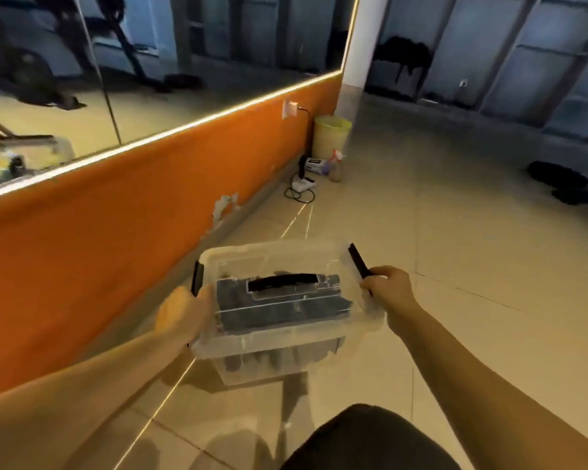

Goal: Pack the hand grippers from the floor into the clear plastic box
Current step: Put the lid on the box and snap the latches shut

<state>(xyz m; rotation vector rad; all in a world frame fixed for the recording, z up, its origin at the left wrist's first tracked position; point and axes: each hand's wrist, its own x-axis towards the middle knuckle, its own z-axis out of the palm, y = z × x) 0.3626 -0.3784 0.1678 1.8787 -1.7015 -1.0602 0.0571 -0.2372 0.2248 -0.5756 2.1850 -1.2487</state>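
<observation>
1. The tiled floor point(455, 266) around you shows no loose hand grippers. The dark shapes far off to the right are too blurred to name.
2. The orange wall point(116, 232) runs along your left, under a mirror point(184, 62). A yellow bin point(331, 135) stands at its far end, well apart from your work.
3. The clear plastic box point(279, 340) sits between your two arms, low over the floor. You cannot tell from here whether it rests on the tiles or is lifted just clear of them.
4. Its lid point(269, 256) is already on, and the black carry handle point(282, 279) lies flat across the top.
5. The hand grippers point(286, 307) show as a dark packed mass through the lid and the near wall, so the loading looks done. How many there are cannot be counted.
6. Your left grip point(184, 313) is wrapped round the left end of the box, with the thumb up on the lid's edge.
7. Your right grip point(387, 286) is pinched on the right latch point(358, 262).
8. The right latch stands swung up and out from the box, so it is not yet snapped down. The left latch point(197, 278) lies against its end and looks closed, though your grip hides part of it.
9. What is left, by my judgement, is pressing the right latch home and perhaps checking the left one.
</observation>
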